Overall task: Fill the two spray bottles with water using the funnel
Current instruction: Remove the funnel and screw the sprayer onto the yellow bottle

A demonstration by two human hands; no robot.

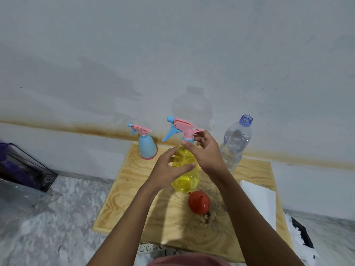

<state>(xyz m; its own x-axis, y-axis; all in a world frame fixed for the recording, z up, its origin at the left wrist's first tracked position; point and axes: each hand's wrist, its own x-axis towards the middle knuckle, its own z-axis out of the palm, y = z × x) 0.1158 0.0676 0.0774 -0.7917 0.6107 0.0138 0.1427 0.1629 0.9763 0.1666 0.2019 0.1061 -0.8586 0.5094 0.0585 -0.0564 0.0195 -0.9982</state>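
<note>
A yellow spray bottle (186, 176) with a pink and blue trigger head stands upright at the middle of the wooden table (123, 191). My left hand (169, 169) grips its body from the left. My right hand (206, 150) pinches the blue collar at its neck, just under the trigger head. A blue spray bottle (147, 147) with the same kind of head stands at the table's back left, untouched. The red funnel (198, 202) lies on the table just in front of the yellow bottle. A clear plastic water bottle (235, 144), uncapped, stands at the back right.
White sheets (258, 200) lie on the table's right side. A power strip (148, 248) shows under the front edge. A dark clear container (25, 167) sits on the marble floor at left. A stained wall runs right behind the table.
</note>
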